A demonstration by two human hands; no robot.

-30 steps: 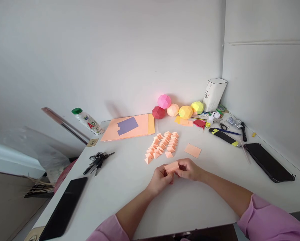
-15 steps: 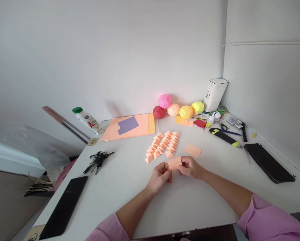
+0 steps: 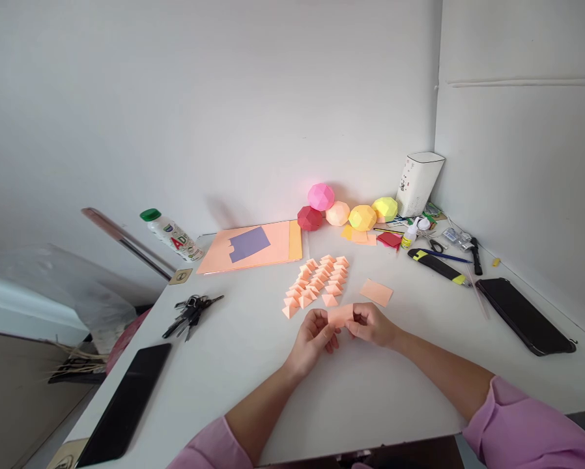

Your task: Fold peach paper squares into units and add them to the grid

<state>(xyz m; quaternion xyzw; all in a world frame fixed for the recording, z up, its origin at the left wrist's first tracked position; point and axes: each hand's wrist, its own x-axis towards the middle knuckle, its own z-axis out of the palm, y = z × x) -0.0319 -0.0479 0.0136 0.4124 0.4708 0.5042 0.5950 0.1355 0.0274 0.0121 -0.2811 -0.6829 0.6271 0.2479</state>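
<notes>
Between my two hands is a small peach paper rectangle (image 3: 341,315), slightly bent, held above the table. My left hand (image 3: 314,339) pinches its left end, thumb in front and fingers behind. The right end is gripped by my right hand (image 3: 369,324), its fingers closed. Just beyond my hands stand rows of small folded peach paper triangles (image 3: 316,280), with one folded triangle (image 3: 330,300) nearest the paper. A flat peach paper piece (image 3: 376,292) lies beyond my right hand.
Faceted paper balls (image 3: 363,217) sit by the wall. At right are a utility knife (image 3: 436,267), a glue bottle (image 3: 410,234) and a black phone (image 3: 524,316). Keys (image 3: 192,312), a black phone (image 3: 126,404), a bottle (image 3: 172,236) and peach sheets (image 3: 212,254) are at left.
The paper has tilted and bent a little between my hands. My left fingers have shifted, with fingertips now spread below the paper. The table items have stayed put.
</notes>
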